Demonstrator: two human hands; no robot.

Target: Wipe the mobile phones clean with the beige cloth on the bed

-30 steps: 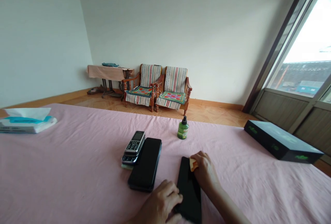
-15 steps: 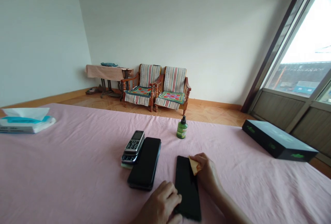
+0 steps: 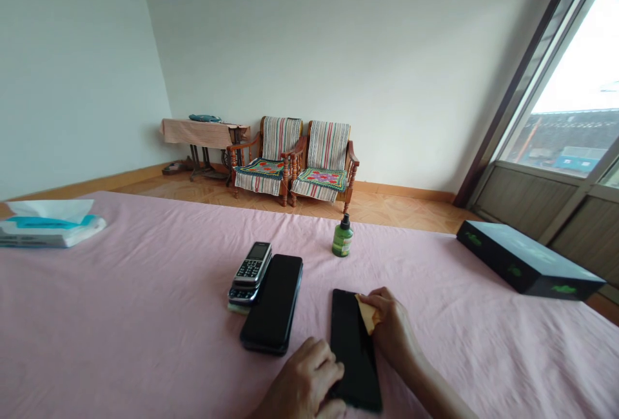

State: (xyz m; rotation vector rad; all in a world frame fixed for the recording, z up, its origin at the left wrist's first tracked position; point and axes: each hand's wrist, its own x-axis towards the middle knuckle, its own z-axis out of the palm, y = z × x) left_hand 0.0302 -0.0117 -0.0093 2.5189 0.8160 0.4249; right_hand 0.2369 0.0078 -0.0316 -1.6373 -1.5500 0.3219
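A black smartphone [image 3: 354, 348] lies screen up on the pink cloth in front of me. My left hand [image 3: 309, 374] has its fingers curled over the phone's lower left edge, with the thumb near the bottom. My right hand [image 3: 387, 319] pinches a folded yellow cloth [image 3: 369, 314] against the phone's upper right edge. Left of it rests another dark smartphone [image 3: 275, 303], seemingly on top of another. Beside that lie small keypad phones, a silver one [image 3: 253, 264] on top of another, with a pale green edge showing underneath.
Beyond the phones stands a green spray bottle [image 3: 342, 238] with a black top. A black box [image 3: 527, 261] lies at the right, a tissue pack [image 3: 53, 225] at the far left. The pink cloth [image 3: 145, 316] covers the surface. Two wooden chairs [image 3: 322, 148] stand by the wall.
The whole view has shifted slightly. My right hand and the yellow cloth stay at the phone's upper right edge, and my left hand keeps its hold.
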